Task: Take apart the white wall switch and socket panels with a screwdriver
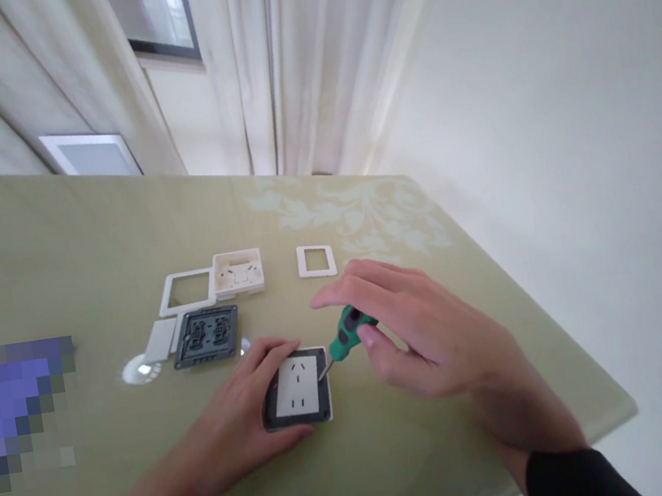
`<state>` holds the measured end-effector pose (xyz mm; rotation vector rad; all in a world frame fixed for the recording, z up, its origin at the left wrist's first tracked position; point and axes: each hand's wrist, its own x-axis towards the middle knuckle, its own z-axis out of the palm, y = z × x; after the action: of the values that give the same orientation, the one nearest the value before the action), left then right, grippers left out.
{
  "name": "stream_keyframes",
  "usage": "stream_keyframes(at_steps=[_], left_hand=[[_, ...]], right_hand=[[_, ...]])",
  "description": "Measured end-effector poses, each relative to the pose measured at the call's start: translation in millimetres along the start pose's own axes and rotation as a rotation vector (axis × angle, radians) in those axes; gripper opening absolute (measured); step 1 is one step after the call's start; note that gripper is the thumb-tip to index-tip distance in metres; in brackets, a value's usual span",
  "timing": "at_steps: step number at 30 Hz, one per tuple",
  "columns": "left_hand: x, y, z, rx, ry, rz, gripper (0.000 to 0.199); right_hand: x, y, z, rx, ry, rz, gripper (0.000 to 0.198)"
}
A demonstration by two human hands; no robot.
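Note:
A wall socket [297,386] with a white slotted face and a dark grey surround lies face up on the table, a pale box edge showing under it. My left hand [253,407] grips it from the left, fingers along the top and thumb at the bottom. In my right hand [417,334] is a green and black screwdriver [345,335], held tilted. Its thin shaft slants down to the right part of the socket, and the tip meets the dark surround beside the white face. My palm and fingers partly hide the handle.
Beyond the socket lie a dark grey socket frame [208,336], a white plate [160,339], a white open box [238,272], a larger white frame [214,289] and a smaller white frame [302,263]. A pixelated purple patch [7,400] is at left. The table [547,382] ends at right, near a wall.

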<state>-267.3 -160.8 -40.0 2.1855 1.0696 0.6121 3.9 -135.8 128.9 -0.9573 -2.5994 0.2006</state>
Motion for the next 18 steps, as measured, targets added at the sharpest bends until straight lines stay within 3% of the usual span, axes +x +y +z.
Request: stream_keyframes(at_steps=[4, 7, 10, 13, 18], left_hand=[[4, 11, 7, 0.022, 0.01, -0.052, 0.071], [5, 22, 9, 0.055, 0.006, -0.051, 0.066], [4, 33, 6, 0.1, -0.026, -0.02, 0.062], [-1, 41, 6, 0.174, -0.049, 0.024, 0.067], [-17, 51, 17, 0.197, -0.013, 0.01, 0.055]], right_hand=[[-2, -15, -1, -0.126, 0.043, 0.08, 0.024], [-3, -19, 4, -0.11, 0.042, -0.027, 0.017], [-5, -19, 13, -0.075, 0.225, -0.164, 0.008], [-8, -23, 23, -0.037, 0.397, -0.173, 0.006], [-12, -39, 39, 0.066, 0.4, -0.132, 0.007]])
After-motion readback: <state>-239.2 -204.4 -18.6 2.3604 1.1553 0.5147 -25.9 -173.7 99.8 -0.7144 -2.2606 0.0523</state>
